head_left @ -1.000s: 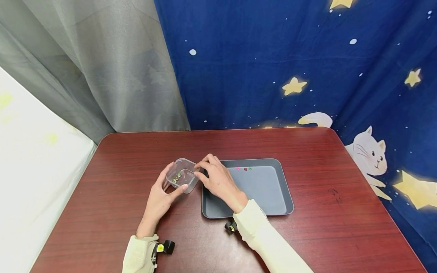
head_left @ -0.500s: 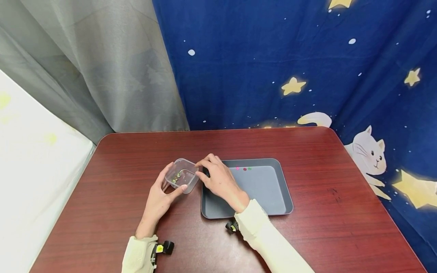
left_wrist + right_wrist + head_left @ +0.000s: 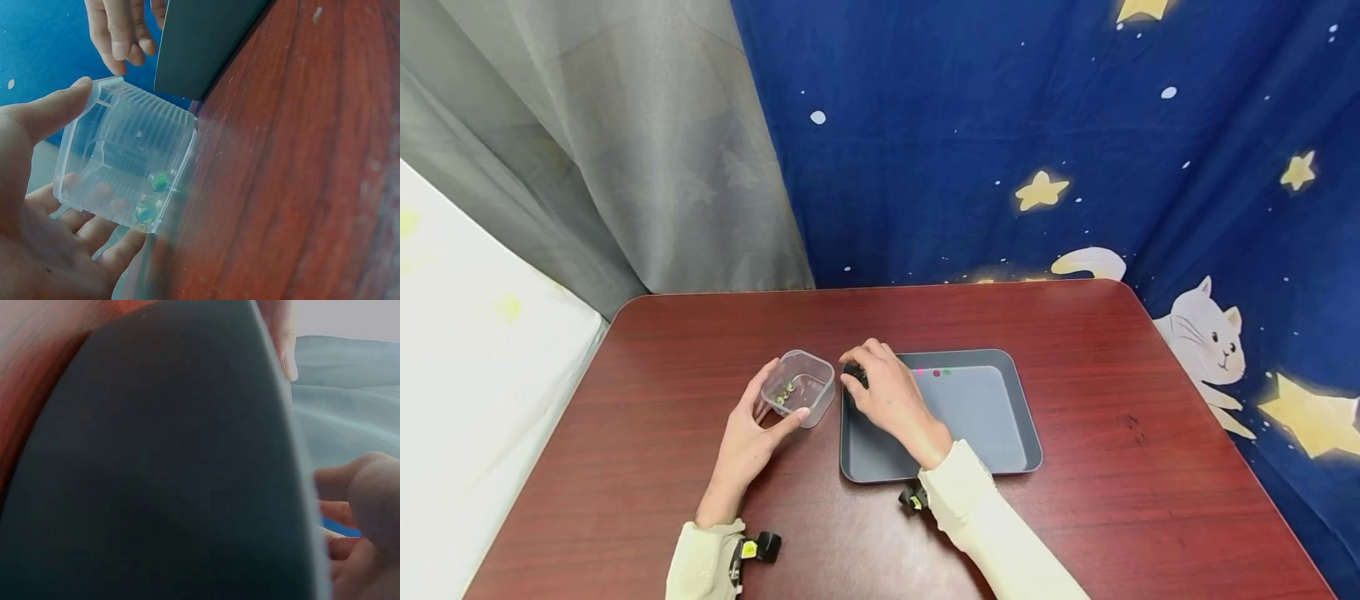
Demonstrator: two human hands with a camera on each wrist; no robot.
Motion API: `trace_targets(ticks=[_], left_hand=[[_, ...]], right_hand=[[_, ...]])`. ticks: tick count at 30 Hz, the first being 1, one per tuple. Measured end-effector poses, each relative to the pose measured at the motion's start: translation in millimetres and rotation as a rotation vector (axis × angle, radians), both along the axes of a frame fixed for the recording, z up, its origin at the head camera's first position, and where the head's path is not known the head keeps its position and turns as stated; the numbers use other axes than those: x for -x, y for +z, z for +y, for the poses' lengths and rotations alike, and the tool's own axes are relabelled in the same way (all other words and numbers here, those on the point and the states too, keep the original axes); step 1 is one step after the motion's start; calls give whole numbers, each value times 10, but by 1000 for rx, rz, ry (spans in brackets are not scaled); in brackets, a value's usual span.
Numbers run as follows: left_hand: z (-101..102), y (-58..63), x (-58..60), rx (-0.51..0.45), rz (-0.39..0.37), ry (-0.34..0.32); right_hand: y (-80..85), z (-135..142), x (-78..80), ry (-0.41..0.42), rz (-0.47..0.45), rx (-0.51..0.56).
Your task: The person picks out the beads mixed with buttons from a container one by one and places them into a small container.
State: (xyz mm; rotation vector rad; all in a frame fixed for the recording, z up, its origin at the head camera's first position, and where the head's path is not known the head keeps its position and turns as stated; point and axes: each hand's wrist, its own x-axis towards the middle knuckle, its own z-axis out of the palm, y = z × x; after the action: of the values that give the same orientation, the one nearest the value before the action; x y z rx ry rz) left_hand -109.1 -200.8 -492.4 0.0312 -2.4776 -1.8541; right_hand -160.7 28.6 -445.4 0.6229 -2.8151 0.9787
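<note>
My left hand [image 3: 751,442] grips a small clear plastic box [image 3: 808,379], thumb at its near side and fingers round the other. Inside, a few small green-and-clear marbles [image 3: 160,181] lie together at one side. My right hand [image 3: 887,396] is over the far left corner of the grey tray [image 3: 985,425], fingers and thumb bent downward. Between its thumb and fingers shows a small dark thing [image 3: 855,372], mostly covered; I cannot tell whether they hold it. In the left wrist view, the right fingertips [image 3: 122,47] hang beside the tray wall.
Several small coloured pieces [image 3: 936,373], pink, red and green, lie along the tray's far side. The box stands just left of the tray on the reddish-brown table [image 3: 662,400]. Grey and blue star-patterned curtains [image 3: 940,167] hang behind the table's far edge.
My right hand has moved a little right, away from the box's rim to the tray corner, uncovering more of the dark thing there. My left hand keeps the box in place.
</note>
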Motion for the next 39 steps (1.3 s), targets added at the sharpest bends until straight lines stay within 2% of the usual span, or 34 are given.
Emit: trace_targets(ticks=[18, 39], left_hand=[[-8, -14, 12, -8, 3, -6], [-10, -13, 11, -14, -5, -4]], right_hand=[[-61, 85, 22, -11, 38, -89], [-93, 152, 61, -11, -53, -171]])
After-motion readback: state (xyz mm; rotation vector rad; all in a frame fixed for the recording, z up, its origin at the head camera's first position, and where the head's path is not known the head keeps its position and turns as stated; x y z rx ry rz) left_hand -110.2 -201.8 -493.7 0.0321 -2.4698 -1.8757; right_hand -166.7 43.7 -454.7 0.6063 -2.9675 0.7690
